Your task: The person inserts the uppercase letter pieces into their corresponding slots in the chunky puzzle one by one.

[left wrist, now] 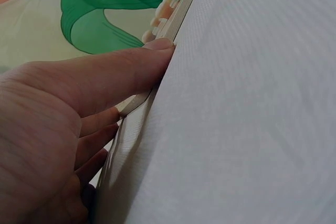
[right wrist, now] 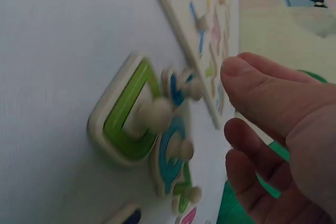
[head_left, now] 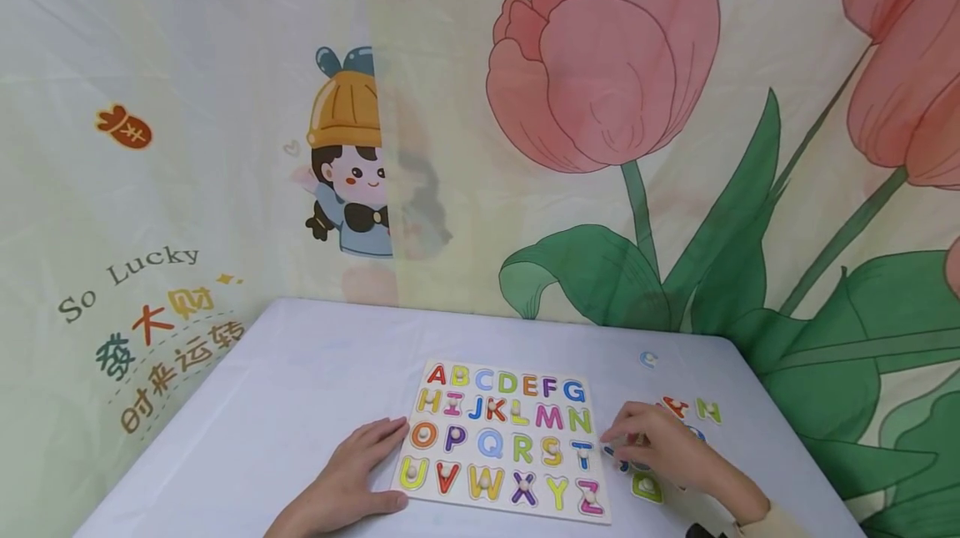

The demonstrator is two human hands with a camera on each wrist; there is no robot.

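Note:
A pale wooden alphabet puzzle board (head_left: 504,507) lies on the table, with knobbed letters such as X (head_left: 523,489) and Z (head_left: 591,497) in it. My left hand (head_left: 347,471) rests at the board's left edge, its thumb (left wrist: 126,69) and fingers touching the side. Just off the board's right edge, my right hand (head_left: 651,439) hovers over loose knobbed letters, fingers loosely bent and nothing between them. Below it in the right wrist view are a green D (right wrist: 131,114), a small blue letter (right wrist: 176,85) and a round blue letter (right wrist: 167,163).
More loose letters lie to the right: a red A (head_left: 675,407), a green N (head_left: 708,410) and, farther back, a light blue C (head_left: 648,359). A white cloth covers the table (head_left: 315,379). Behind it hangs a printed curtain (head_left: 442,146) with tulips.

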